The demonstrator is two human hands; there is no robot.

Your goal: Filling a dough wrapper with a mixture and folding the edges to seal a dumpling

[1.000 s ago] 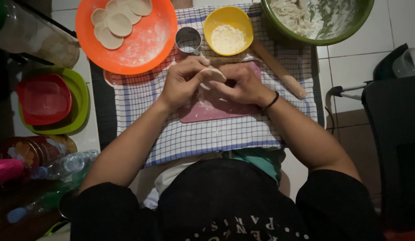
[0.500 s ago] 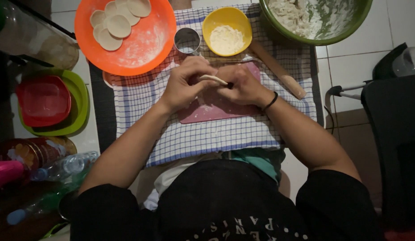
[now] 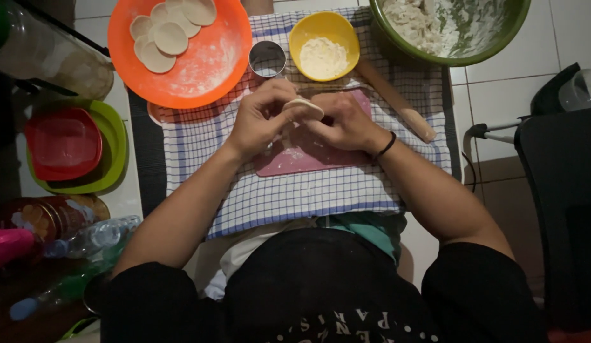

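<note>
My left hand (image 3: pixel 260 117) and my right hand (image 3: pixel 343 121) meet over a pink board (image 3: pixel 308 155), both pinching one pale folded dough piece (image 3: pixel 303 106) between the fingertips. The board lies on a blue-checked cloth (image 3: pixel 295 190). My right wrist wears a black band (image 3: pixel 386 147). Just beyond the hands stand a round metal cutter (image 3: pixel 267 59) and a yellow bowl (image 3: pixel 324 46) of flour. A wooden rolling pin (image 3: pixel 397 101) lies to the right of my right hand.
An orange plate (image 3: pixel 181 54) with several flat dough rounds sits at the back left. A green bowl (image 3: pixel 451 28) with dough and flour is at the back right. A red tub in a green bowl (image 3: pixel 70 146), bottles and jars lie left. A dark chair (image 3: pixel 562 190) stands right.
Both hands have stayed over the board, the fingers working along the dough piece's edge. The dough now sits slightly higher between the fingertips.
</note>
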